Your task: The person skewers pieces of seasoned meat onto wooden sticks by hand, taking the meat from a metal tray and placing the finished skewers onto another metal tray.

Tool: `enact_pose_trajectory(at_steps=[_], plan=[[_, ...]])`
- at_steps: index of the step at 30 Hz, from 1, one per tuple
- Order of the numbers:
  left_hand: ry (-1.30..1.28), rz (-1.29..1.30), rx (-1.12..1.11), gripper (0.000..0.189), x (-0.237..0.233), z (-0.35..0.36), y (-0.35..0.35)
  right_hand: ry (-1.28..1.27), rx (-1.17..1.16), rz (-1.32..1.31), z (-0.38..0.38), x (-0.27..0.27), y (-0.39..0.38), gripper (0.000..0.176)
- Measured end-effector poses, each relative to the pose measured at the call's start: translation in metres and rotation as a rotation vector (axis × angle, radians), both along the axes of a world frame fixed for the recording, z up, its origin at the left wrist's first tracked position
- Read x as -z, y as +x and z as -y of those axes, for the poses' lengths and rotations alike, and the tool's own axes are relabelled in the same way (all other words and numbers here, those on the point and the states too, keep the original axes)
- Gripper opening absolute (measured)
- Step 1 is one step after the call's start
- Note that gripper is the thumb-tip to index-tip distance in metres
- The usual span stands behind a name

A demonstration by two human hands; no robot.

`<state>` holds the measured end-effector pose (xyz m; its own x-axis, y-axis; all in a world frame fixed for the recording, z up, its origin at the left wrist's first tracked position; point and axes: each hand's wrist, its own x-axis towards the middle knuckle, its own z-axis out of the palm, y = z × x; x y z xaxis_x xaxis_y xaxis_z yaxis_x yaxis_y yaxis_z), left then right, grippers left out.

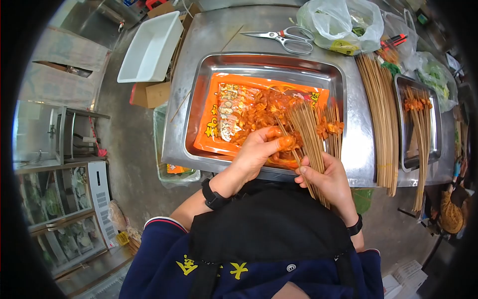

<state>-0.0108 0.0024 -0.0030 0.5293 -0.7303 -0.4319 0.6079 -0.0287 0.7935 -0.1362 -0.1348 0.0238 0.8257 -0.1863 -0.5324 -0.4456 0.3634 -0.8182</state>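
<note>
My right hand (pixel 326 179) is closed round a bundle of bamboo skewers (pixel 306 124), which slants up over the tray. My left hand (pixel 259 147), its fingertips smeared orange-red, pinches a piece of marinated meat (pixel 294 142) beside a single skewer; the exact grip is partly hidden by the fingers. Beneath both hands lies a steel tray (pixel 269 60) holding an orange printed bag (pixel 206 142). A heap of red-sauced meat pieces (pixel 264 107) is spread on that bag. Threaded skewers (pixel 334 129) rest at the tray's right side, partly behind the bundle.
Scissors (pixel 284 37) lie behind the tray, near a plastic bag of greens (pixel 343 25). To the right are long bare skewers (pixel 378 124) and a smaller tray (pixel 435 144) with loaded skewers (pixel 418 114). A white bin (pixel 149 47) stands left of the steel table (pixel 199 35).
</note>
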Motion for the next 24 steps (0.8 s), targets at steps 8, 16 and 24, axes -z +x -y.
enact_pose_trajectory(at_steps=[8,16,24], plan=[[-0.04,0.036,-0.054,0.019,-0.007,0.019,-0.001,-0.669,-0.195,0.249,0.006,-0.016,-0.007,0.019],[-0.033,0.174,-0.187,0.018,-0.008,0.007,0.008,0.076,-0.099,0.01,0.005,-0.004,0.0,0.028],[-0.005,0.043,-0.083,0.014,0.0,0.001,0.007,0.005,-0.054,0.021,-0.001,-0.004,0.001,0.022]])
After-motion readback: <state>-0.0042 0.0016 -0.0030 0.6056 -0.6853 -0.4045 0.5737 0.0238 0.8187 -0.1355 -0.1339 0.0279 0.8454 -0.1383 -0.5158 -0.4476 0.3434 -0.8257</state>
